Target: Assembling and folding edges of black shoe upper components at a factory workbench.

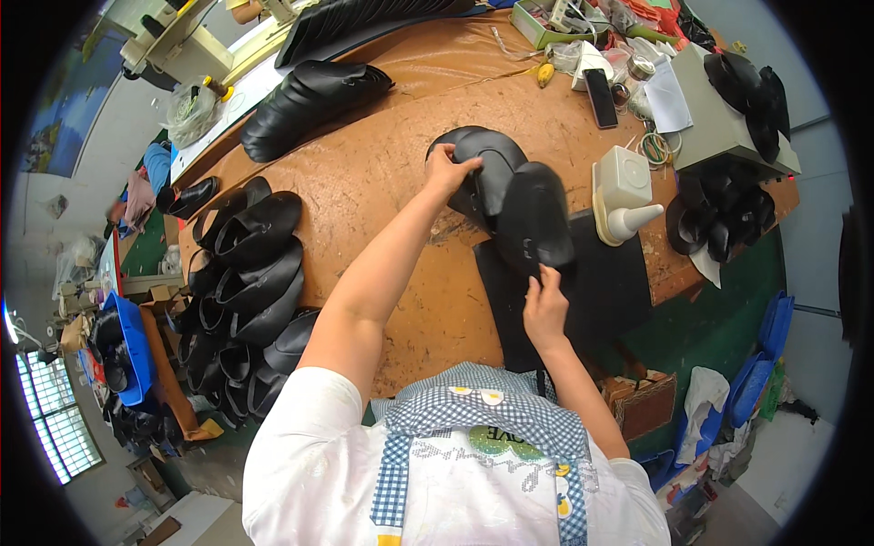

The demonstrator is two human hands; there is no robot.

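My right hand pinches one end of a black insole, which is tilted above the table. Small pale marks show near its held end. My left hand grips the edge of a small stack of black insoles, thumb on top and fingers at the far side. The insole in my right hand overlaps the right side of this stack and hides part of it. Below them lies a black mat on the brown worktable.
Black shoe uppers are piled on the left. Behind stands a row of black insoles. A white bottle with a cone nozzle, a phone and a box with black shoe parts sit to the right.
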